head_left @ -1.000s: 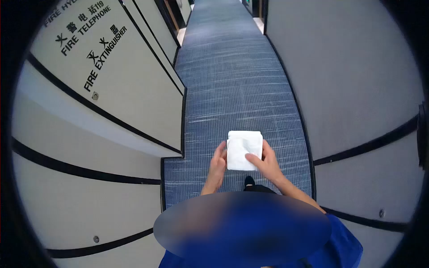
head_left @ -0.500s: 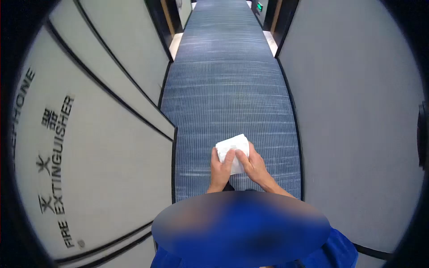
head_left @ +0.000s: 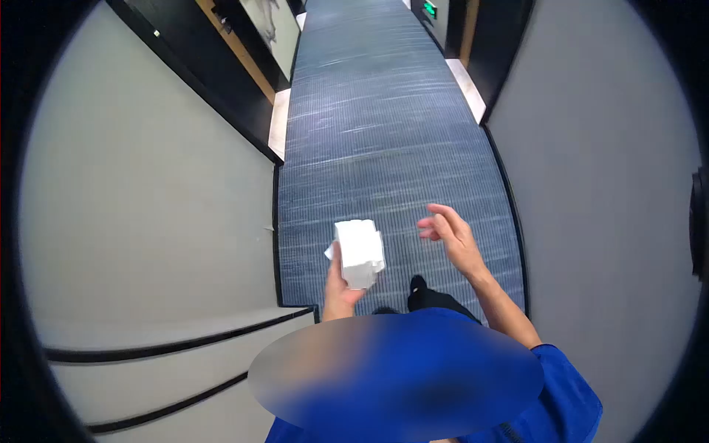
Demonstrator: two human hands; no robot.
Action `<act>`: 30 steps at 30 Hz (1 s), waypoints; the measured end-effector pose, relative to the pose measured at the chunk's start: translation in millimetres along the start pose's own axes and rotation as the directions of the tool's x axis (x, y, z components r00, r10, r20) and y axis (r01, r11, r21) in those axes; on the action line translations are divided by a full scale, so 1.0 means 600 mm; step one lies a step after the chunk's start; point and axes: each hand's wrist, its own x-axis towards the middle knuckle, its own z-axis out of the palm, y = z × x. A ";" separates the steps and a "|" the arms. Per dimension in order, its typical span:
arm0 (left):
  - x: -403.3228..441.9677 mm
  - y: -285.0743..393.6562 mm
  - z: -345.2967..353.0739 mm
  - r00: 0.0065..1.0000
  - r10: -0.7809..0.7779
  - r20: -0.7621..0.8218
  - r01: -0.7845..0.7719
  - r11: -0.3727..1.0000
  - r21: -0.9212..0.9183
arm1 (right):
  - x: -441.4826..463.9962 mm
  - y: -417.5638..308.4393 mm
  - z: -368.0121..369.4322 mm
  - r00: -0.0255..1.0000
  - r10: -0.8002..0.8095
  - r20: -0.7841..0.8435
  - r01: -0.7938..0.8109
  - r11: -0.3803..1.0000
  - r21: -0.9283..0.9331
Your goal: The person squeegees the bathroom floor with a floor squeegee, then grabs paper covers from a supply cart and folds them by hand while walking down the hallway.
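A white folded paper bundle (head_left: 359, 247), like a stack of tissues or napkins, rests in my left hand (head_left: 340, 289). The fingers of that hand wrap around its left side and underside, and part of the bundle hides them. Loose corners of the paper stick out on both sides. Apart from the bundle, to its right, my right hand (head_left: 455, 236) hangs over the carpet with fingers loosely curled and spread. Nothing is between its fingers.
A blue striped carpet (head_left: 369, 148) runs ahead between a pale left wall (head_left: 155, 207) and a grey right wall (head_left: 598, 184). Dark doorways (head_left: 229, 81) open off both sides. A green exit sign (head_left: 429, 10) glows at far right. My shoe (head_left: 418, 284) shows below.
My right hand has let go of the white bundle and moved right. The left hand keeps it, slightly further left. I have walked forward; the fire extinguisher lettering has left view.
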 end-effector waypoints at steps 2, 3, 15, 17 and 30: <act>0.079 0.084 0.054 0.998 0.051 0.036 -0.048 0.995 -0.090 | 0.151 -0.061 0.025 0.986 -0.032 0.164 0.032 0.999 0.006; 0.117 0.120 0.079 0.990 0.139 -0.019 -0.140 0.986 -0.090 | 0.227 -0.088 0.045 0.966 -0.057 0.251 0.056 0.998 0.013; 0.761 0.508 0.339 0.994 0.099 0.036 -0.100 0.994 0.040 | 0.748 0.382 -0.264 0.722 0.478 -0.501 -0.659 0.254 -0.708; 0.880 0.555 0.456 0.987 0.114 -0.113 -0.067 0.931 0.359 | 0.718 0.352 -0.368 0.433 0.838 -0.332 -0.896 0.442 -0.051; 1.693 0.856 0.895 0.983 -0.177 0.048 0.133 0.870 0.475 | 1.975 0.033 -0.171 0.844 0.457 0.279 -0.508 0.519 0.687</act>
